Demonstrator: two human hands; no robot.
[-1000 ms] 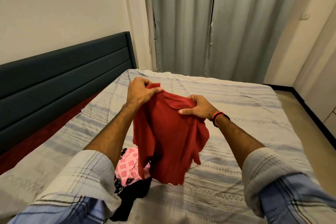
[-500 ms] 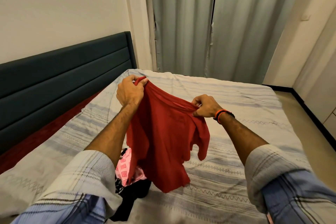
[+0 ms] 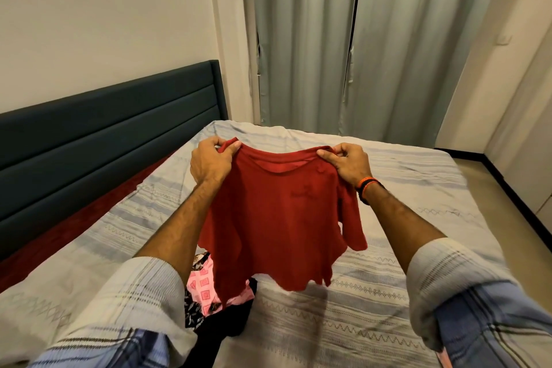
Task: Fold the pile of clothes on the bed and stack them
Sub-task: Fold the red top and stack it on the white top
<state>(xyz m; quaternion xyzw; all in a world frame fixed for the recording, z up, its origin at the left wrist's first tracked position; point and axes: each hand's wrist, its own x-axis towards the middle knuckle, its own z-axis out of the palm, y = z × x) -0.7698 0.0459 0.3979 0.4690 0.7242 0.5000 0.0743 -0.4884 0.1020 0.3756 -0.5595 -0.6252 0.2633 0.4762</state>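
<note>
Over on the left, the dark padded headboard (image 3: pixel 107 128) is running along the wall beside the bed (image 3: pixel 418 203), whose striped grey sheet is lying mostly smooth. Nearer the person, the rest of the pile (image 3: pixel 215 302) is sitting on the bed low and left of centre: a pink patterned garment (image 3: pixel 203 284) lying on something black, with a floral piece showing at its edge. Above it the left hand (image 3: pixel 210 163) is pinching one shoulder of the red T-shirt (image 3: pixel 277 218), thumb on top and fingers curled behind the cloth. The shirt is hanging in the air between the two hands, neckline up, hem dangling just above the pile and not resting on the sheet. On the right, the right hand (image 3: pixel 346 164), with an orange and black wristband (image 3: pixel 366 190), is gripping the other shoulder in the same curled pinch. The step in hand looks like spreading the shirt open before laying it flat. To do it well, both grips should be sitting at the shoulder seams so the neckline is pulling level, and the hanging sleeve at the right wants shaking straight. Laying it on the open sheet to the right, away from the pile, would probably be giving the cleanest fold.
</note>
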